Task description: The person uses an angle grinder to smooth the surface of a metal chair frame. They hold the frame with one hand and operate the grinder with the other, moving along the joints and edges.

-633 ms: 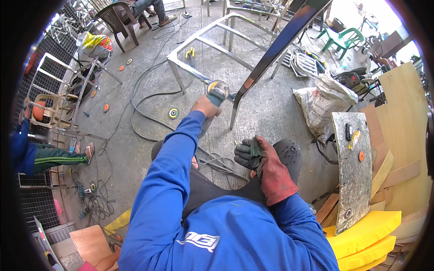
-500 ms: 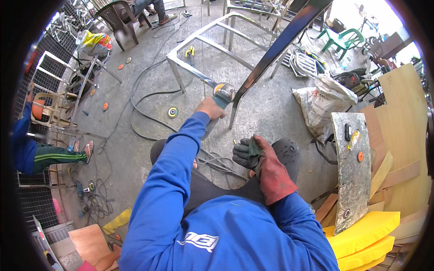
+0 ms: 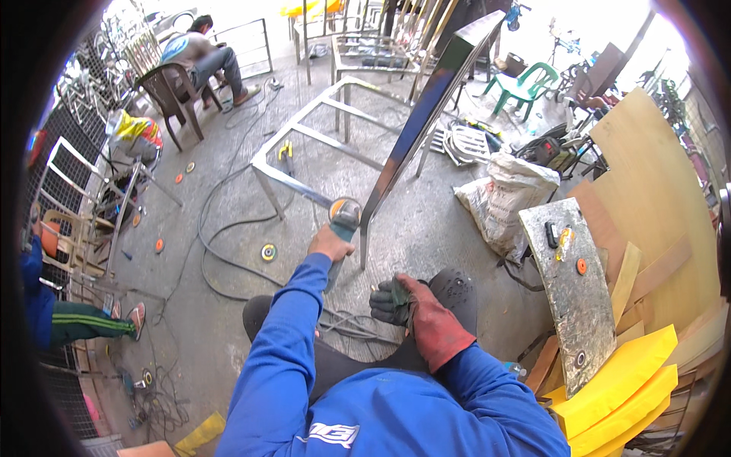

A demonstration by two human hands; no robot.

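Note:
My bare left hand (image 3: 330, 244) is closed round an angle grinder (image 3: 346, 216). Its orange-rimmed disc is up against the lower end of a long rail on a shiny metal chair frame (image 3: 304, 131). A wide, dark, mirror-like bar (image 3: 415, 118) of the frame rises just right of the grinder. My right hand (image 3: 422, 312), in a red and dark green work glove, rests by my right knee with its fingers curled. A small pale tip sticks out at those fingers; what it belongs to cannot be made out.
Cables (image 3: 217, 255) loop over the concrete floor, near a loose grinding disc (image 3: 268, 252). Rightward lie a white sack (image 3: 506, 202), a worn board (image 3: 567, 305) and yellow pads (image 3: 620, 388). One person sits on a brown chair (image 3: 169, 95); another person's striped leg (image 3: 84, 324) shows at left.
My view has tilted up, so the scene sits lower and further left, and more of the seated person shows. Both hands keep about the same pose; the grinder stays at the frame.

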